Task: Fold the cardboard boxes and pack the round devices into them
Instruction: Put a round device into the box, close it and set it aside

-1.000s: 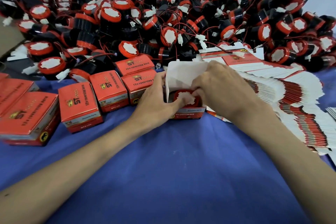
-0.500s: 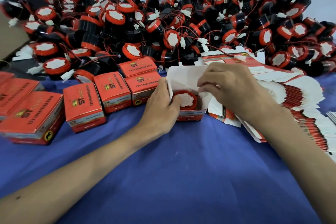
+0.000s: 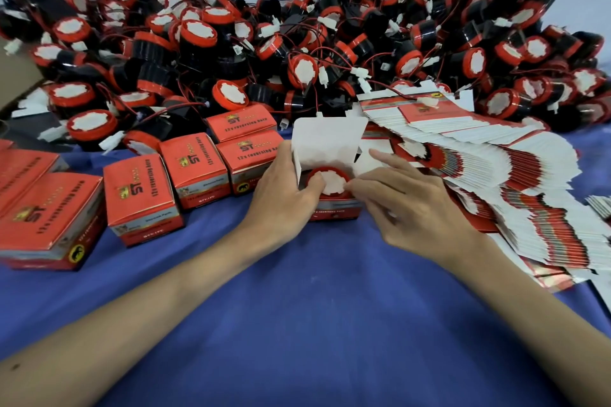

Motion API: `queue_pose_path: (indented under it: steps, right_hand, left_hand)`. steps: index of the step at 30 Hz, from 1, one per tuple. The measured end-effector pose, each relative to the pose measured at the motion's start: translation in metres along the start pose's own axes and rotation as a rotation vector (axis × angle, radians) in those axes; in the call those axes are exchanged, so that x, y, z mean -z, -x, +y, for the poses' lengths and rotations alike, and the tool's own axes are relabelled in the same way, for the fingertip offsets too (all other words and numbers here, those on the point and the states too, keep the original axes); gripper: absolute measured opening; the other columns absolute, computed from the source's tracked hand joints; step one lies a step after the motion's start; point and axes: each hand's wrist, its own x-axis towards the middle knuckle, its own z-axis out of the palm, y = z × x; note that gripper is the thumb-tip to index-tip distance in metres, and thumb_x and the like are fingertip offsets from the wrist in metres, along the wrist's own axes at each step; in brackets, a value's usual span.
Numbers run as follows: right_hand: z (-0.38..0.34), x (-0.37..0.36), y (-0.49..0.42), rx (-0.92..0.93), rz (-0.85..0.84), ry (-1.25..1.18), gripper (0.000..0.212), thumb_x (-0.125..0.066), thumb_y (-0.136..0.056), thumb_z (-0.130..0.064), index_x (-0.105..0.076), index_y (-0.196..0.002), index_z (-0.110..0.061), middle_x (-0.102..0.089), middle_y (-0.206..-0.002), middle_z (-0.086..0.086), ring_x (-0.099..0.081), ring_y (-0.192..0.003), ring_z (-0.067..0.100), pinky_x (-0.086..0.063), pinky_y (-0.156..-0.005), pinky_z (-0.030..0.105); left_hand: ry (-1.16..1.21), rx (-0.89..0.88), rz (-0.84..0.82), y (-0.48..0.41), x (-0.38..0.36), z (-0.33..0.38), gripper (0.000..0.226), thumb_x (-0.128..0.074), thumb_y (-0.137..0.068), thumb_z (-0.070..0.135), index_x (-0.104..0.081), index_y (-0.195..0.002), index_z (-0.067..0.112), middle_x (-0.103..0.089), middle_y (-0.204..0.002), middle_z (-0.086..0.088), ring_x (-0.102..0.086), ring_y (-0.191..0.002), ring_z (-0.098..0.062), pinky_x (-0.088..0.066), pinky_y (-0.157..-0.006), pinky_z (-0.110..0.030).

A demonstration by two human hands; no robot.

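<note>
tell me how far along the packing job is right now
Done: several closed red boxes sit at the left. In hand: one open box with a round device inside, lid flap up; the left hand grips it, the right hand touches its side flap. Left: closing this box, then the big pile of loose devices and the stack of flat boxes.

L grip (image 3: 284, 198) round box (image 3: 334, 209), R grip (image 3: 410, 208) splayed
</note>
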Motion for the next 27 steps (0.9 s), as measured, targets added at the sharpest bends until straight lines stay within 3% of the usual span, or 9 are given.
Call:
queue_pose_path:
  steps: [2, 4, 10, 14, 17, 19, 22, 24, 27]
  right_hand:
    - [0.003, -0.002, 0.002, -0.1, 0.042, -0.1, 0.007, -0.069, -0.082, 0.007, -0.072, -0.087, 0.003, -0.068, -0.099, 0.015, -0.067, -0.086, 0.019, -0.057, -0.081, 0.044]
    - [0.002, -0.007, 0.004, -0.185, 0.122, -0.126, 0.002, -0.071, -0.083, 0.002, -0.071, -0.084, 0.004, -0.062, -0.107, 0.022, -0.062, -0.091, 0.015, -0.055, -0.066, 0.039]
    - [0.001, -0.015, 0.002, -0.233, 0.146, -0.036, 0.013, -0.069, -0.088, -0.009, -0.072, -0.081, 0.001, -0.062, -0.102, 0.022, -0.056, -0.093, 0.026, -0.05, -0.075, 0.038]
    - [-0.006, -0.015, 0.001, -0.219, 0.121, -0.044, 0.022, -0.062, -0.092, -0.016, -0.073, -0.086, 0.001, -0.061, -0.114, 0.022, -0.058, -0.1, 0.033, -0.043, -0.09, 0.032]
    - [-0.008, -0.02, -0.001, -0.266, 0.085, -0.031, 0.014, -0.063, -0.09, -0.01, -0.072, -0.089, 0.001, -0.056, -0.122, 0.024, -0.053, -0.111, 0.036, -0.036, -0.098, 0.027]
    - [-0.01, -0.025, -0.003, -0.334, 0.063, -0.014, 0.011, -0.064, -0.089, -0.009, -0.071, -0.089, -0.001, -0.053, -0.125, 0.025, -0.049, -0.115, 0.038, -0.038, -0.096, 0.029]
    - [-0.013, -0.029, -0.007, -0.411, 0.007, -0.045, 0.013, -0.063, -0.09, -0.011, -0.069, -0.088, 0.0, -0.053, -0.123, 0.025, -0.053, -0.108, 0.038, -0.05, -0.078, 0.036]
    - [-0.012, -0.031, -0.009, -0.39, 0.015, -0.109, 0.009, -0.063, -0.089, -0.006, -0.067, -0.087, 0.002, -0.053, -0.113, 0.027, -0.056, -0.096, 0.033, -0.052, -0.067, 0.039]
    - [-0.011, -0.032, -0.007, -0.295, 0.087, -0.171, 0.006, -0.066, -0.086, 0.0, -0.068, -0.09, 0.005, -0.054, -0.103, 0.027, -0.054, -0.096, 0.024, -0.047, -0.075, 0.024]
  left_hand:
    - [0.011, -0.009, -0.017, -0.001, 0.001, -0.001, 0.026, -0.057, -0.091, 0.014, -0.041, -0.109, 0.025, -0.059, -0.116, 0.002, -0.054, -0.11, -0.014, -0.045, -0.095, -0.036]
    - [0.022, -0.028, -0.045, -0.002, 0.001, -0.002, 0.029, -0.056, -0.092, 0.014, -0.04, -0.112, 0.027, -0.058, -0.118, 0.003, -0.053, -0.111, -0.012, -0.045, -0.094, -0.032]
    - [-0.016, -0.09, -0.106, -0.01, 0.007, -0.008, 0.03, -0.055, -0.094, 0.017, -0.037, -0.117, 0.025, -0.056, -0.121, 0.004, -0.052, -0.111, -0.007, -0.044, -0.088, -0.021]
    - [-0.047, -0.121, -0.11, -0.018, 0.014, -0.013, 0.03, -0.054, -0.095, 0.019, -0.038, -0.12, 0.024, -0.057, -0.121, 0.005, -0.054, -0.113, -0.01, -0.046, -0.095, -0.031]
    - [-0.05, -0.133, -0.081, -0.023, 0.014, -0.017, 0.029, -0.056, -0.094, 0.023, -0.038, -0.116, 0.027, -0.058, -0.115, 0.008, -0.056, -0.107, -0.007, -0.049, -0.09, -0.029]
    - [-0.062, -0.138, -0.069, -0.024, 0.014, -0.018, 0.032, -0.058, -0.093, 0.027, -0.036, -0.116, 0.031, -0.056, -0.11, 0.017, -0.054, -0.105, 0.004, -0.047, -0.086, -0.021]
    - [-0.066, -0.131, -0.065, -0.025, 0.014, -0.02, 0.036, -0.061, -0.09, 0.036, -0.036, -0.116, 0.036, -0.052, -0.108, 0.026, -0.049, -0.102, 0.018, -0.04, -0.08, -0.009]
    - [-0.033, -0.108, -0.091, -0.025, 0.015, -0.021, 0.043, -0.061, -0.086, 0.05, -0.035, -0.118, 0.038, -0.053, -0.111, 0.026, -0.049, -0.105, 0.017, -0.041, -0.083, -0.011]
    - [0.085, -0.122, -0.165, -0.023, 0.019, -0.02, 0.069, -0.041, -0.078, 0.081, -0.034, -0.129, 0.035, -0.052, -0.124, 0.018, -0.049, -0.118, 0.005, -0.044, -0.099, -0.028]
